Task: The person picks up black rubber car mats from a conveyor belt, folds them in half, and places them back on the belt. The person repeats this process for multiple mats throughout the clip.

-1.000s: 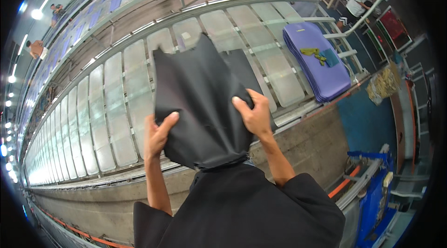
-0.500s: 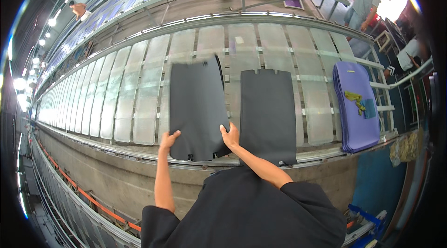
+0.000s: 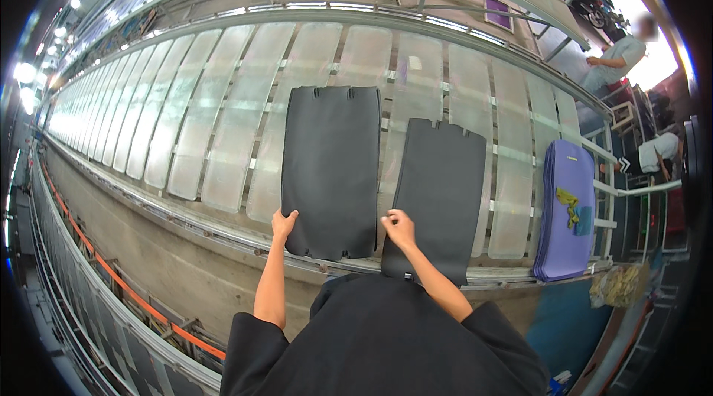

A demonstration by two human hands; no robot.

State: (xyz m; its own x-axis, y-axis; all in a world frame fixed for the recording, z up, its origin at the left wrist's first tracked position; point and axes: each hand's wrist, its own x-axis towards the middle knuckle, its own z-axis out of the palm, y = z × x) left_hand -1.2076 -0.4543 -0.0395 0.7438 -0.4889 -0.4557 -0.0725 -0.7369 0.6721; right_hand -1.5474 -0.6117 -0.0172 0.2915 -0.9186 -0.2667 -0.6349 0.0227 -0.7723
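Observation:
Two dark grey, flexible rectangular sheets with small notches in their short ends lie side by side on the long slatted table. At the near left corner of the left sheet [image 3: 332, 173], my left hand [image 3: 282, 226] grips the long edge, thumb on top and fingers partly hidden. My right hand [image 3: 399, 229] is off that sheet, by the left edge of the right sheet [image 3: 442, 195]. Its fingers are loosely curled and a little apart, with nothing visible in them. The right sheet lies slightly tilted, its near end at the table rail.
A stack of purple sheets [image 3: 566, 210] on the right carries a yellow-green cloth [image 3: 569, 205] and a blue piece [image 3: 584, 219]. Pale translucent panels [image 3: 223, 173] line the table. A metal rail [image 3: 223, 231] edges it. People stand at the far right and far left.
The left sheet, lifted and bent before, now lies flat and straighter. My right hand has let go of its edge and moved right. The view has turned somewhat.

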